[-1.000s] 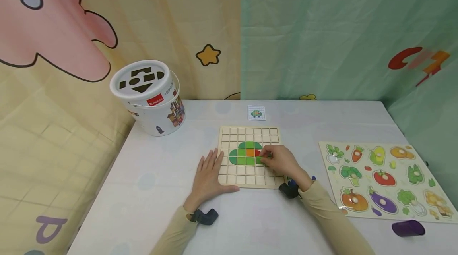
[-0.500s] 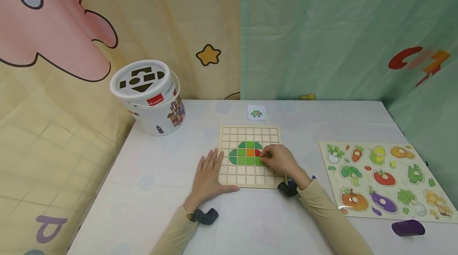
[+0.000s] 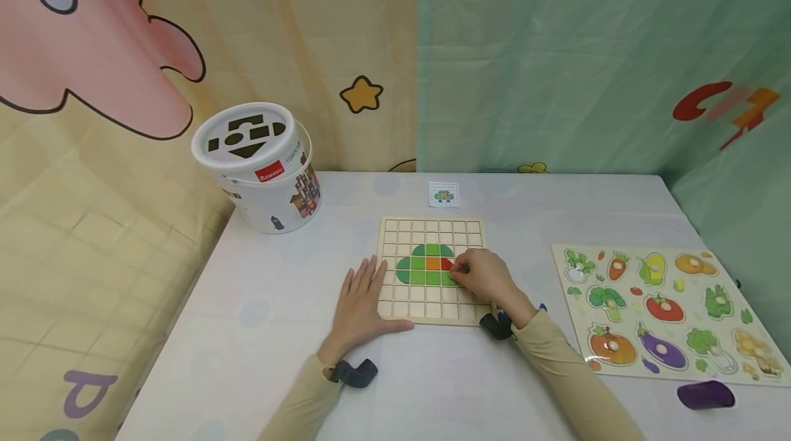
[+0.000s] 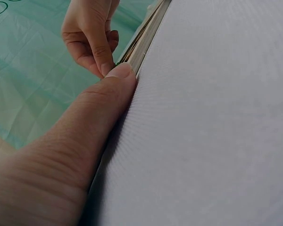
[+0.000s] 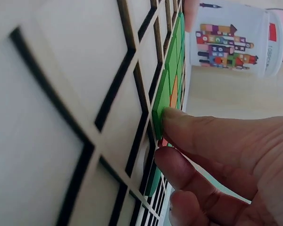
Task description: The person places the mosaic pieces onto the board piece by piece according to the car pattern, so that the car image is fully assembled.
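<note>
A wooden grid board (image 3: 400,227) lies on the table, bearing a patch of green, orange and red tiles. My left hand (image 3: 357,310) rests along its left side, fingers straight and thumb spread along the front edge. Over the patch's right end, my right hand (image 3: 488,279) pinches a green tile (image 5: 161,106); in the right wrist view the thumb is on the tile and a curled fingertip sits at its end. A red tile (image 3: 445,264) shows just beyond these fingers. Another green piece (image 5: 153,182) lies past them, hidden by the hand in the head view.
A small card (image 3: 443,196) with a coloured grid picture lies behind the board. A white lidded bucket (image 3: 266,197) stands at the back left. At right are a vegetable puzzle board (image 3: 630,324) and a purple cylinder (image 3: 706,395). Curtains hang behind the table.
The green tile under my right fingers has settled from slightly askew to in line with the row beside it. The left hand has stayed in place.
</note>
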Motion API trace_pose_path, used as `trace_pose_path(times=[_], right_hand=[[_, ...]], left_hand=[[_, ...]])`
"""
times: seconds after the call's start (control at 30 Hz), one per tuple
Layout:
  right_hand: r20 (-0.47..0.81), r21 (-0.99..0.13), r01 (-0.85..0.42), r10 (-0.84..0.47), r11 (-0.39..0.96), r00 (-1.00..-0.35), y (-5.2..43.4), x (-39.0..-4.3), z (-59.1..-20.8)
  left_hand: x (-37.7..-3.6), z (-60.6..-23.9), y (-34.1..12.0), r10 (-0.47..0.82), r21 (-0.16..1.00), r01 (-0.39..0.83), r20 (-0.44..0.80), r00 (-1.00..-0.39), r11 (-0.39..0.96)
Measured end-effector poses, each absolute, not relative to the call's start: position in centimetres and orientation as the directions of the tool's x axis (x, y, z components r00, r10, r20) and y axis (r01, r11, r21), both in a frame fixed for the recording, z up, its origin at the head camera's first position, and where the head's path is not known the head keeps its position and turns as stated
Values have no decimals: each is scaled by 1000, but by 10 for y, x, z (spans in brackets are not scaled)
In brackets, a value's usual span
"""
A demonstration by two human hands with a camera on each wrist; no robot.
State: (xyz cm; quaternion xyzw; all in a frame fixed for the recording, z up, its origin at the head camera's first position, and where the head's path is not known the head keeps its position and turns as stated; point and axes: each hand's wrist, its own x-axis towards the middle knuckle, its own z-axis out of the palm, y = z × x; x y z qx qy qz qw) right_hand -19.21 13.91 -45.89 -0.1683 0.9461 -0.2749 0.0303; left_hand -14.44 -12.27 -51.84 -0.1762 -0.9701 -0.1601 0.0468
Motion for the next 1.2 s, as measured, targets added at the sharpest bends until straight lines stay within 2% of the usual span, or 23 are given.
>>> trace_pose_path(times=[0.27,0.5,0.7,0.8,1.0,1.2], right_hand=[[16,-574,-332,-396,748,-918,148,-191,-456],[13,-620,-364,-455,695,-890,161,-185,-457],[130,-620,-363,-365,695,-922,183,-178,-453],[147,-603,-326,-301,727,-942,197,-175,-452],[121,-567,-278,-255,775,-959,221,-169,-449],[6,-572,-235,-283,786,-959,232,-161,-450]], left_hand=[[-145,-516,-122,326,288,347,120,-938,893],[-145,-517,-123,327,298,358,151,-933,885],[-146,-518,-122,332,305,369,168,-928,878],[-146,-519,-122,333,301,371,170,-927,878],[-146,-518,-122,334,295,366,154,-930,883],[-145,-516,-122,327,300,354,137,-935,886]])
